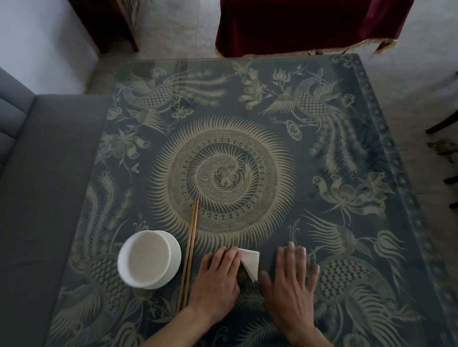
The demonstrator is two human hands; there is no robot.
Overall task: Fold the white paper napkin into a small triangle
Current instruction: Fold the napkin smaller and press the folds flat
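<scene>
white paper napkin [251, 263], already folded to a small triangle, lies flat on the glass-topped table with a dark blue phoenix-patterned cloth [277, 155], at the near edge between the person's two hands. its visible part shows a short top edge running left to right and a long edge running down toward a point near the person; the long axis thus runs roughly away from and toward the person, tilted slightly.

left hand [217, 282] lies palm down with its fingers straight, the fingertips covering the napkin's left portion and apparently pressing it to the table; nothing is curled round or pinched. right hand [289, 287] lies flat just beside the napkin on its right, fingers spread and straight, holding nothing; whether its thumb touches the lower point of the paper cannot be told. its fingertips are blurred.

judged from this layout, the left hand is the nearer and is the anchoring one, while the napkin lies to the left of the right hand, so any further crease or smoothing stroke would come from that side, along the long edge.

pair of long wooden chopsticks [189, 254] lies just left of the left hand, and a round white ceramic bowl [149, 259] stands beyond them, apart from the napkin.
</scene>
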